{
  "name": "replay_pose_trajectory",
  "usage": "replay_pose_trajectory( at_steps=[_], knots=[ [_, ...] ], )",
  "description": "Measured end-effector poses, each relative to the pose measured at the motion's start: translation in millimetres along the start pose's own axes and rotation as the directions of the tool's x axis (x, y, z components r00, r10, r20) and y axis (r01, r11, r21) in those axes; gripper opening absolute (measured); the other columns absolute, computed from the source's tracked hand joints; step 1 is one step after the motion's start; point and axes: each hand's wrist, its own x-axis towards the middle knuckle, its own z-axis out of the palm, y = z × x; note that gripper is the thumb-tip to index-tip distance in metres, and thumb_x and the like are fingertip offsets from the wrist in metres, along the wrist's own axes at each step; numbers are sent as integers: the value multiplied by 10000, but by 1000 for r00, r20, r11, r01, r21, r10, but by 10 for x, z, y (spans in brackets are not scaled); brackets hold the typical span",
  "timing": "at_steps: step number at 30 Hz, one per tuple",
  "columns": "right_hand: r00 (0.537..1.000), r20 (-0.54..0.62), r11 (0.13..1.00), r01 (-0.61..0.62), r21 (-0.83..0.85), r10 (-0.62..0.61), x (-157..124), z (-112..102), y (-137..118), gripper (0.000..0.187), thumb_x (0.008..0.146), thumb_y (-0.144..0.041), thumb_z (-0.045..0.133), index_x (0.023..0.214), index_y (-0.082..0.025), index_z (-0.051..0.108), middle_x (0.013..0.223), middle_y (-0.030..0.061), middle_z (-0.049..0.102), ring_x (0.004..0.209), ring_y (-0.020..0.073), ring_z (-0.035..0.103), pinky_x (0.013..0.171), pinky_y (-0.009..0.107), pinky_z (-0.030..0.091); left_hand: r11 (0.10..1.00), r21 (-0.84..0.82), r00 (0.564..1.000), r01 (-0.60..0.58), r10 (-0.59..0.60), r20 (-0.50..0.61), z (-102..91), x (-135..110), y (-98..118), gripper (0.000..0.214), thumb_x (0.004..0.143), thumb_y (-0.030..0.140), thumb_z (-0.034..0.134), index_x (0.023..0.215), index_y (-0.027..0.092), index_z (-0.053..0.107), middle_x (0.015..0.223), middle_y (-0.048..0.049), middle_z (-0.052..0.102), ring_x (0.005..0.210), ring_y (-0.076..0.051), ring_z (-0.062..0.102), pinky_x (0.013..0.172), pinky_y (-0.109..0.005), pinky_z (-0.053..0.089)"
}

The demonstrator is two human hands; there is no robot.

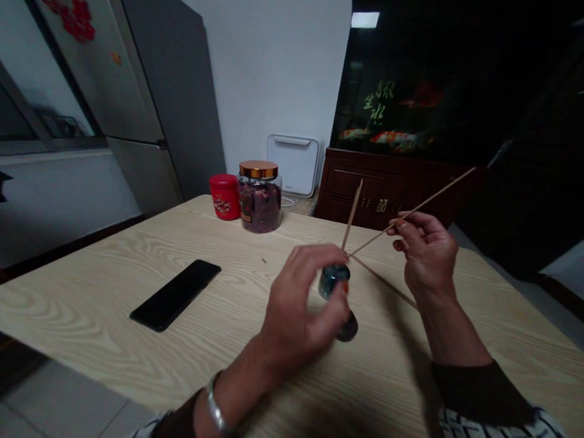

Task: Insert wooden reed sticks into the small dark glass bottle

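My right hand [428,251] pinches a long thin wooden stick [435,198] between thumb and fingers. The stick slants down left, and its lower end is close to the mouth of a small dark-tinted glass bottle [326,282]. Around that bottle curves my left hand [300,303], slightly blurred, its thumb and fingers apart; whether it touches the glass is unclear. Behind its fingertips a second thin stick [353,212] rises steeply, its base hidden. Another stick [386,282] slopes down right from near the bottle's mouth. A dark round cap [349,328] is partly covered by my left thumb.
A black phone [176,296] lies on the wooden table [100,288] at left. At the back edge stand a red canister [225,197] and a copper-lidded jar [260,201] of dark dried contents. Beyond are a white box-like appliance [293,164], an aquarium [393,107] and a fridge [133,76].
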Motion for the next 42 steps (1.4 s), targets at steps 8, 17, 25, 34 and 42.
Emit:
replay_pose_trajectory(
  at_steps=[8, 17, 25, 34, 42],
  knots=[
    [989, 54, 980, 147, -133, -141, -44, 102, 61, 182, 784, -262, 748, 936, -195, 674, 786, 12, 696, 646, 128, 636, 465, 218, 411, 909, -61, 832, 412, -348, 432, 434, 0, -920, 775, 722, 359, 793, 1385, 173, 438, 1383, -156, 542, 1274, -304, 523, 1087, -455, 409],
    [991, 92, 965, 113, -238, -93, -46, 73, 11, 188, 815, -334, 698, 968, -234, 654, 846, 21, 688, 705, 150, 647, 506, 237, 441, 928, -110, 891, 357, -303, 338, 669, -131, -1075, 677, 749, 353, 781, 1339, 203, 484, 1316, -101, 604, 1195, -264, 578, 1051, -395, 435],
    [891, 400, 937, -71, -342, 214, -190, 188, 344, 238, 778, -387, 718, 904, -198, 644, 754, 20, 667, 656, 160, 638, 508, 246, 438, 948, -116, 912, 297, -245, 329, 685, -148, -1139, 675, 764, 357, 775, 1349, 196, 480, 1340, -111, 588, 1225, -265, 561, 1069, -392, 423],
    [789, 433, 375, 277, -884, 437, 234, -658, 606, 152, 832, -312, 580, 837, -204, 687, 860, 86, 722, 772, 214, 649, 664, 319, 453, 939, -88, 892, 333, -284, 352, 631, -147, -1097, 803, 760, 407, 775, 1434, 198, 391, 1395, -136, 551, 1271, -282, 536, 1090, -410, 405],
    [731, 295, -15, 385, -923, 616, 43, -809, 879, 252, 841, -261, 508, 944, -216, 733, 1056, 140, 734, 981, 300, 666, 700, 357, 419, 919, -61, 847, 389, -330, 417, 626, -150, -1121, 764, 753, 436, 771, 1396, 193, 439, 1253, -118, 644, 1143, -280, 611, 1003, -409, 465]
  ],
)
